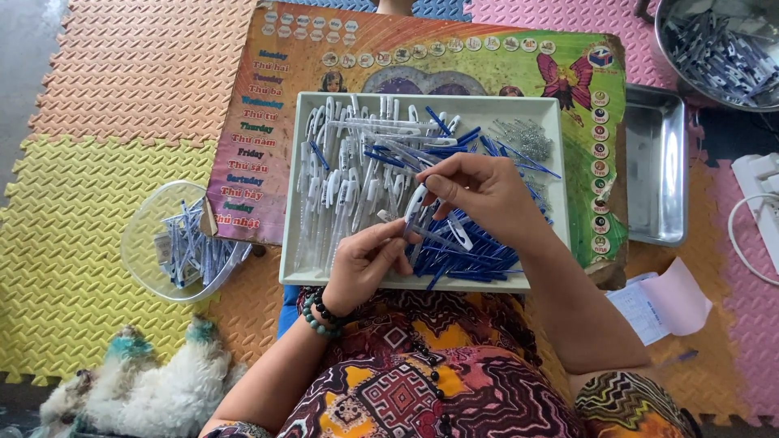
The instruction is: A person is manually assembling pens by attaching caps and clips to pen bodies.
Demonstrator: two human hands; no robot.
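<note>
A white rectangular tray (302, 195) rests on my lap board, filled with white pen barrels on the left, blue refills on the right and small metal springs (529, 139) at the top right. Over the tray's near half, my left hand (367, 264), with bead bracelets on the wrist, pinches a thin pen part. My right hand (485, 188) holds a white pen barrel (415, 207) by its upper end, its lower tip meeting the left fingers. Both hands are touching at the fingertips.
A colourful picture board (268, 89) lies under the tray. A clear plastic bowl (150, 243) with pen parts sits left, a steel tray (657, 162) right, a metal basin (714, 49) of parts top right. Papers (665, 304), a power strip (763, 195) and a fluffy toy (154, 385) lie on foam mats.
</note>
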